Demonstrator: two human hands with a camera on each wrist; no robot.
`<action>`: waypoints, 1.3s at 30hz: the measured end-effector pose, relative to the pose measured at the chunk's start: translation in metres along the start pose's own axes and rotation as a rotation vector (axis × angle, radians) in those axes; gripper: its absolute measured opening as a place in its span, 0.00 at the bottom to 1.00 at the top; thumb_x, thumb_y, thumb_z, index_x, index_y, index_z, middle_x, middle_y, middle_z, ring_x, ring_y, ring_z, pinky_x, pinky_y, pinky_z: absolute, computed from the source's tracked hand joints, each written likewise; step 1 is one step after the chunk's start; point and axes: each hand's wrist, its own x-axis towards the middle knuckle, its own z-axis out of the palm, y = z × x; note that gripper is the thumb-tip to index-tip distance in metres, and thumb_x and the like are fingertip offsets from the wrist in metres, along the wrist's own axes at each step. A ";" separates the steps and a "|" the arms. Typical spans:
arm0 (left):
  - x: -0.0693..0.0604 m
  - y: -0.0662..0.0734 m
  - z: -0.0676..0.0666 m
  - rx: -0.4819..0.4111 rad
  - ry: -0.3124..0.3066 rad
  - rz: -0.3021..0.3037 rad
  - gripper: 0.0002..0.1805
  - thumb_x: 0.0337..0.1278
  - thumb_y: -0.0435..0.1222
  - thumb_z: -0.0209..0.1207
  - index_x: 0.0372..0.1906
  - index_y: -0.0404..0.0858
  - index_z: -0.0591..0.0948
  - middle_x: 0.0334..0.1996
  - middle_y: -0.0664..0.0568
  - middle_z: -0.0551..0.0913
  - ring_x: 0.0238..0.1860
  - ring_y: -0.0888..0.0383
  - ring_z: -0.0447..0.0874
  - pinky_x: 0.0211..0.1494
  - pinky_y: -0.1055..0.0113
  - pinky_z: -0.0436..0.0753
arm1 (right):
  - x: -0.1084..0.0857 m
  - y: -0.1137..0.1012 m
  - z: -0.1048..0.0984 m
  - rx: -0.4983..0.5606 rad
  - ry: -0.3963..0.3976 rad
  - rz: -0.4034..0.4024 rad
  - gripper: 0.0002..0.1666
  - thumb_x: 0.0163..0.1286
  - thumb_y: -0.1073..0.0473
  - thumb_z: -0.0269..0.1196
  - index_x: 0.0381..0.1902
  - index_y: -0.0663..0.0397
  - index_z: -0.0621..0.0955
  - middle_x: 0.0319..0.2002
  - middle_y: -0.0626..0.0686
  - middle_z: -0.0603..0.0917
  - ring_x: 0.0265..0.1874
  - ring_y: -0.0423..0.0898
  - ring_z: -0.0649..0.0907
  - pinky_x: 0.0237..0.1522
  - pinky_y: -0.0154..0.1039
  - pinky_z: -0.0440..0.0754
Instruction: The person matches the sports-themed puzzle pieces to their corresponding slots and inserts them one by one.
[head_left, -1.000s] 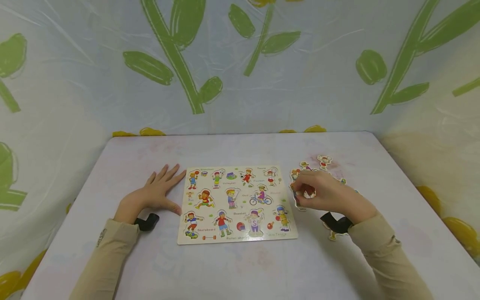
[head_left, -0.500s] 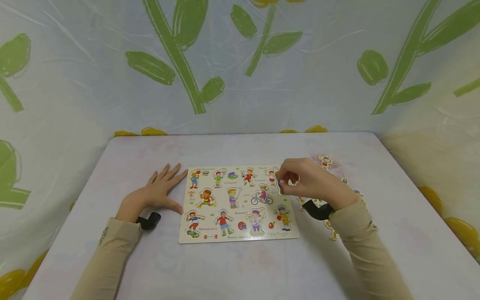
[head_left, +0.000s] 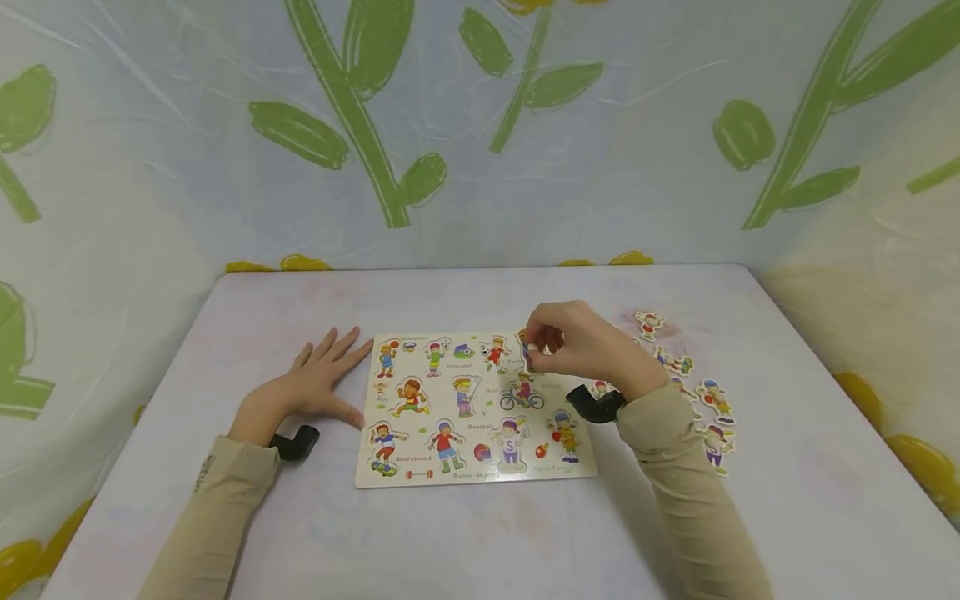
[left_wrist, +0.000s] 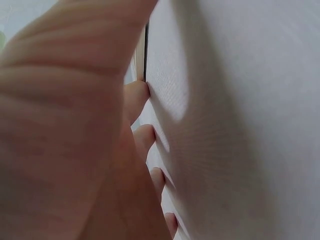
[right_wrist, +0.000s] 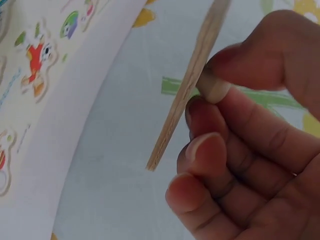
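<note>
My right hand (head_left: 577,346) pinches a wooden puzzle piece (right_wrist: 182,102) by its small round knob (right_wrist: 212,89), between thumb and fingers. In the right wrist view the piece appears edge-on, raised above the board; its picture is turned away. A pale puzzle board (head_left: 441,398) with printed sports figures lies flat under this hand. To its left, my left hand (head_left: 315,383) rests on the table with fingers spread, fingertip and thumb at the board's left edge. The left wrist view shows those fingertips (left_wrist: 145,135) on the white surface.
Several loose figure pieces lie right of the board, among them a tennis figure (head_left: 650,325), a blue-capped figure (head_left: 715,400) and a purple-capped one (head_left: 716,446). My right forearm partly hides the group. A leaf-patterned curtain (head_left: 570,192) stands behind the table (head_left: 480,550).
My right hand has moved left from the loose pieces to above the board's upper right, carrying the puzzle piece. My left hand has stayed in place.
</note>
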 end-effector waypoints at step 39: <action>0.000 0.001 -0.001 -0.001 -0.019 -0.033 0.72 0.29 0.69 0.71 0.81 0.47 0.47 0.80 0.44 0.35 0.77 0.38 0.23 0.73 0.36 0.29 | 0.035 -0.002 0.097 0.063 -0.069 0.074 0.05 0.54 0.67 0.65 0.30 0.55 0.81 0.25 0.46 0.79 0.24 0.39 0.76 0.28 0.32 0.77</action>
